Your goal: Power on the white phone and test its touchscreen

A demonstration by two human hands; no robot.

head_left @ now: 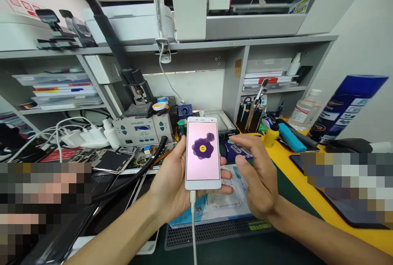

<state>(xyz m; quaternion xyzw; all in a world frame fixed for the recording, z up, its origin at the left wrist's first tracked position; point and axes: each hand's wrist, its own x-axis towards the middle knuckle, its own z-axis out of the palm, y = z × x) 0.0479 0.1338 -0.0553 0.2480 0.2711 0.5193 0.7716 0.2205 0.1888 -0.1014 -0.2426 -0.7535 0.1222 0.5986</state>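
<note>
A white smartphone (203,152) rests upright in my left hand (168,183), its lit pink screen showing a dark purple flower shape with a yellow centre. My left fingers wrap behind the phone, and their tips show past its right edge. Plugged into the bottom of the phone, a white charging cable (193,226) hangs down out of view. My right hand (259,175) is just right of the phone, holding nothing, thumb and fingers curved and apart. Below both hands lies a blue and white printed packet (215,207) on a black perforated mat (215,232).
A soldering or hot-air station (139,130) with a thick black hose stands behind on the left. Phone parts (113,160) lie in front of it. Pens and tweezers fill a holder (251,113); a yellow bottle (271,136), a clear bottle (305,109) and a blue can (346,107) stand right.
</note>
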